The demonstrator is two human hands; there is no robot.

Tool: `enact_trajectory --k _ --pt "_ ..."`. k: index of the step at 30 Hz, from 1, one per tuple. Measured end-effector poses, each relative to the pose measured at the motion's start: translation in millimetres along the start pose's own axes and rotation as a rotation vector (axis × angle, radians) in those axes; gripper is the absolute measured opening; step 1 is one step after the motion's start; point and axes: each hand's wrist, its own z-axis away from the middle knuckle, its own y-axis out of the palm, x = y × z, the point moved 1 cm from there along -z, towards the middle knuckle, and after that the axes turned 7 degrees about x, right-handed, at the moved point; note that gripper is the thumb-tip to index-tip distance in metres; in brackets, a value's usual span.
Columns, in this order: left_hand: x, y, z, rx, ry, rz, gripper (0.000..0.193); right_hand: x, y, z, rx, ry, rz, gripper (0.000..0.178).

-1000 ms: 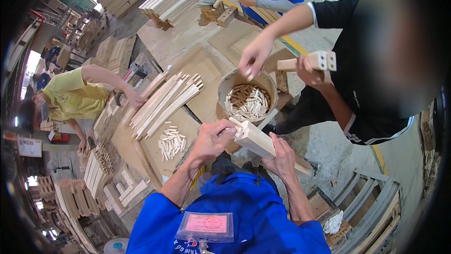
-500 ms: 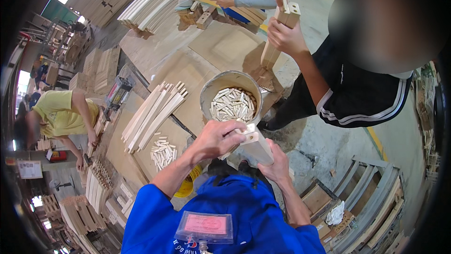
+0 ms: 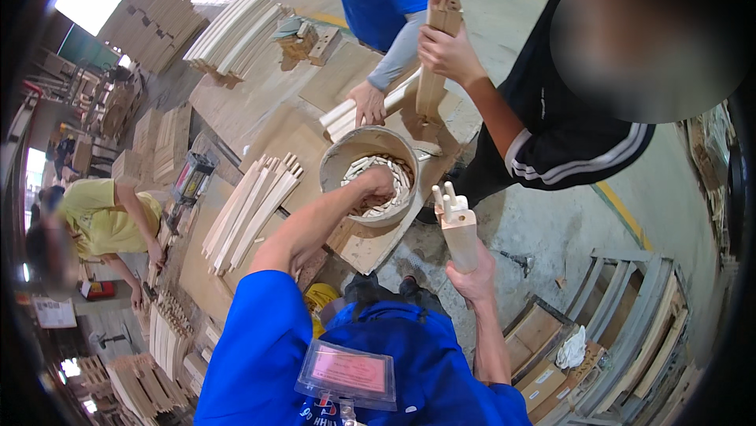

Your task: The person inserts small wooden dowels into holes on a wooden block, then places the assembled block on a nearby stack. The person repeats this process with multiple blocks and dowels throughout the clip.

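Observation:
My left hand (image 3: 376, 184) reaches down into a round bucket (image 3: 335, 160) of short wooden dowels (image 3: 403, 188). Its fingers are curled; their tips, and whatever they hold, are hidden. To the right of the bucket, my right hand (image 3: 475, 275) is closed round the lower part of pale wooden pieces (image 3: 461, 243), held side by side and upright. Several dowels stick up from their top end, where a drilled hole also shows.
A person in black grips an upright wooden block (image 3: 439, 64). A blue-sleeved person's hand (image 3: 367, 103) is at wooden bars behind the bucket. Loose bars (image 3: 248, 217) lie on the board at left. A yellow bucket (image 3: 321, 300) stands below; a slatted rack (image 3: 622, 308) is at right.
My left hand has left the wooden pieces and gone into the dowel bucket. My right hand has tipped the pieces upright. The blue-sleeved person has brought the bars down behind the bucket.

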Motion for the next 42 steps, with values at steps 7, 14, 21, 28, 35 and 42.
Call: enact_trajectory --k 7,14,21,28,35,42 --pt "-11.2 -46.4 123.9 -0.535 0.352 0.496 0.016 -9.4 1.1 0.1 0.173 -0.117 0.076 0.071" --pt "-77.6 -36.0 266.9 -0.629 0.66 0.18 0.013 -4.9 21.4 -13.2 0.369 -0.269 0.228 0.078" --pt "-64.0 -5.1 292.6 -0.722 0.524 0.049 0.011 18.1 41.6 -23.2 0.457 -0.338 0.233 0.076" --pt "-45.5 14.4 291.6 -0.886 0.531 0.163 0.003 33.8 46.7 -29.6 0.386 -0.457 0.378 0.072" --pt "-37.5 19.0 301.6 -0.98 0.513 0.169 0.004 56.5 57.2 -26.9 0.463 -0.382 0.293 0.071" --pt "-11.9 4.3 348.8 -0.993 0.419 -0.006 0.009 89.1 91.9 -32.1 0.459 -0.466 0.248 0.069"
